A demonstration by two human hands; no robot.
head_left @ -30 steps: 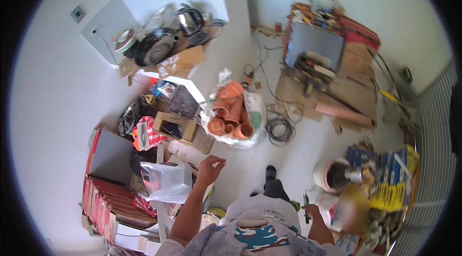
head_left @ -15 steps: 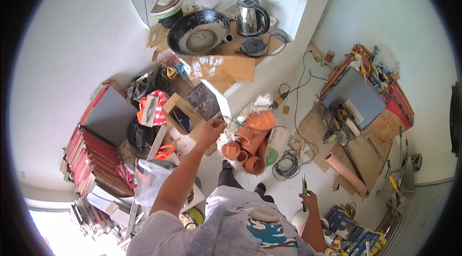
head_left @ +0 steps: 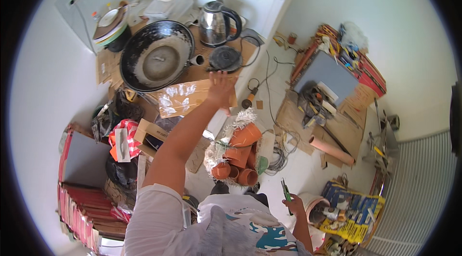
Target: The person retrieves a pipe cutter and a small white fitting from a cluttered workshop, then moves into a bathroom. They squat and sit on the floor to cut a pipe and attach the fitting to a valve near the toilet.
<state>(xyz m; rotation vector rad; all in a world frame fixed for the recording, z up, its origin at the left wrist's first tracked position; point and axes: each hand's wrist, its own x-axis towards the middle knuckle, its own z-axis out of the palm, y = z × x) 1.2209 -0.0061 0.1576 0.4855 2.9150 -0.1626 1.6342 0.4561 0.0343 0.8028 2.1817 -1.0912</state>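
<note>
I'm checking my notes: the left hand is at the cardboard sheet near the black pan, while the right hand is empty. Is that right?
Not quite: the right hand isn't empty; the head view shows it holding a slim green tool. The left hand is at the cardboard sheet near the black pan.

One left hand [head_left: 220, 87] and one right hand [head_left: 294, 204], two altogether. One green tool [head_left: 287, 192]. One white woven sack [head_left: 211, 158], with at least four orange pipe fittings [head_left: 238, 155]. One black wok [head_left: 157, 59], one electric kettle [head_left: 211, 24], one round kettle base [head_left: 225, 58]. One pink tube [head_left: 331, 150]. Stacked red boxes [head_left: 79, 208] overlap too closely to count.
</note>
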